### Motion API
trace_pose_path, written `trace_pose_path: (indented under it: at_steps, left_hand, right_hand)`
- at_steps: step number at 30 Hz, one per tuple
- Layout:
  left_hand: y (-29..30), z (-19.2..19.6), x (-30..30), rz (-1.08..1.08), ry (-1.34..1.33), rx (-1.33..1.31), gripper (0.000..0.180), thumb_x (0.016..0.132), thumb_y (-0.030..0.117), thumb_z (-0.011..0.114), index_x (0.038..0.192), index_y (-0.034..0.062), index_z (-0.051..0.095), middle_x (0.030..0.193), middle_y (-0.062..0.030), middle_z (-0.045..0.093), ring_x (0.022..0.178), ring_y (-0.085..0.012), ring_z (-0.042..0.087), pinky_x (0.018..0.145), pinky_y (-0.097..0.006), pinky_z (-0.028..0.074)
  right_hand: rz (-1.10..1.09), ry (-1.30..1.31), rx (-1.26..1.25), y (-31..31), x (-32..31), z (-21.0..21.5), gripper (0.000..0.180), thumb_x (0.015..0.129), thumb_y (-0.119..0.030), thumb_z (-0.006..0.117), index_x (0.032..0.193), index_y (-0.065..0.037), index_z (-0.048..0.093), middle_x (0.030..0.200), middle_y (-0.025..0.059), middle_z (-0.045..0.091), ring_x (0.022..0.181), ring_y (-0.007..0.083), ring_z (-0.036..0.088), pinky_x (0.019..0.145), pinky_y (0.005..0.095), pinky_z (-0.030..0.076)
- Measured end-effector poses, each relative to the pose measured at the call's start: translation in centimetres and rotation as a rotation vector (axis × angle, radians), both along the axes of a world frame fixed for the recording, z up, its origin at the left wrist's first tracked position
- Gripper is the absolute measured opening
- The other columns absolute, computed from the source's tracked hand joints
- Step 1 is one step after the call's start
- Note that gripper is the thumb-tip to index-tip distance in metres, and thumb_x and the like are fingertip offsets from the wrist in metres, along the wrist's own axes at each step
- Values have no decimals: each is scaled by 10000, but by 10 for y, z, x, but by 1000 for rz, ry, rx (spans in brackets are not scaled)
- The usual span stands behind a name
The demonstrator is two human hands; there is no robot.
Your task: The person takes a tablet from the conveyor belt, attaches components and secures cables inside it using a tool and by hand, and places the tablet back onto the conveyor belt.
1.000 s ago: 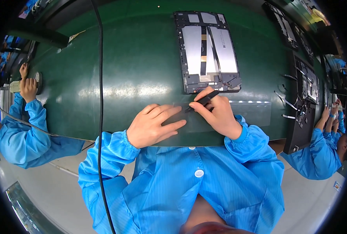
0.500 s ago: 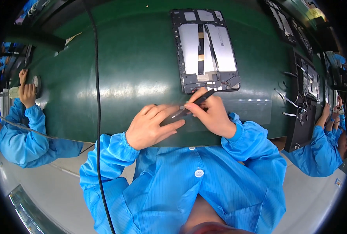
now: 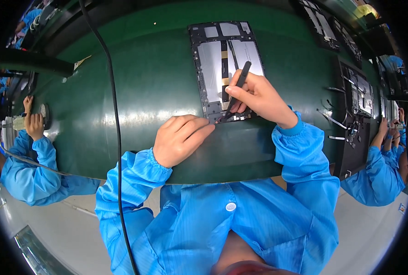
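Green mat (image 3: 144, 82) carries the opened tablet (image 3: 217, 64) at its far edge; your right hand (image 3: 259, 96) has lifted, fingers pinching the black stylus (image 3: 238, 87) on the tablet's near corner, your left hand (image 3: 181, 140) curled empty beside it.

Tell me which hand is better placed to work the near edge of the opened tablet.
Right, probably. The right hand already grips the black tool with its tip down at the opened tablet near edge. The left hand holds nothing; its fingertips rest on the green mat beside that corner.
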State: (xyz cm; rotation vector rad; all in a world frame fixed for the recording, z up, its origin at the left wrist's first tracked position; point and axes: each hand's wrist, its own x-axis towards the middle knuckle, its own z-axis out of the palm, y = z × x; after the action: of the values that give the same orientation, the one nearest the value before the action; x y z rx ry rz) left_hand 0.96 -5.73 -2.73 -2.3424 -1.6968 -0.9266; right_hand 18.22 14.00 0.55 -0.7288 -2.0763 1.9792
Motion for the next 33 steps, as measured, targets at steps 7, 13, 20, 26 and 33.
trace_pose_path:
  at_steps: [7, 13, 20, 26, 33]
  left_hand:
    - [2, -4, -3, -3, 23, 0, 423, 675, 119, 708, 1097, 95, 721, 1111, -14, 684, 960, -199, 650, 739, -325, 535]
    - [2, -4, -2, 6, 11, -4, 424, 672, 114, 705, 1095, 92, 725, 1101, -15, 684, 953, -197, 650, 738, -320, 538]
    - [2, -5, -2, 7, -3, 3, 425, 663, 106, 709, 1087, 86, 726, 1093, -19, 683, 944, -195, 650, 740, -319, 542]
    - [2, -4, -2, 8, -8, 2, 428, 654, 104, 713, 1082, 87, 727, 1090, -14, 682, 945, -195, 648, 737, -317, 543]
    - [3, -1, 1, 33, -31, -1, 400, 624, 39, 766, 1019, 103, 753, 1034, -18, 706, 912, -207, 671, 721, -325, 562]
  right_hand:
    - [53, -42, -10, 0, -11, 1, 266, 995, -251, 650, 1025, 6, 591, 808, 126, 721, 724, 163, 719, 581, 280, 546]
    - [28, -86, 7, -3, -13, 6, 262, 991, -237, 653, 997, 21, 609, 792, 139, 728, 707, 180, 725, 589, 295, 542]
    - [10, -75, 30, -6, -14, 3, 265, 982, -223, 664, 1009, 36, 614, 779, 156, 730, 703, 193, 730, 610, 304, 551]
    - [14, -77, 26, -6, -14, 4, 265, 980, -221, 666, 1008, 39, 619, 785, 163, 731, 702, 194, 730, 619, 305, 559]
    - [9, -112, 27, -7, -15, 6, 277, 975, -226, 673, 986, 46, 620, 784, 163, 730, 706, 196, 733, 623, 302, 562]
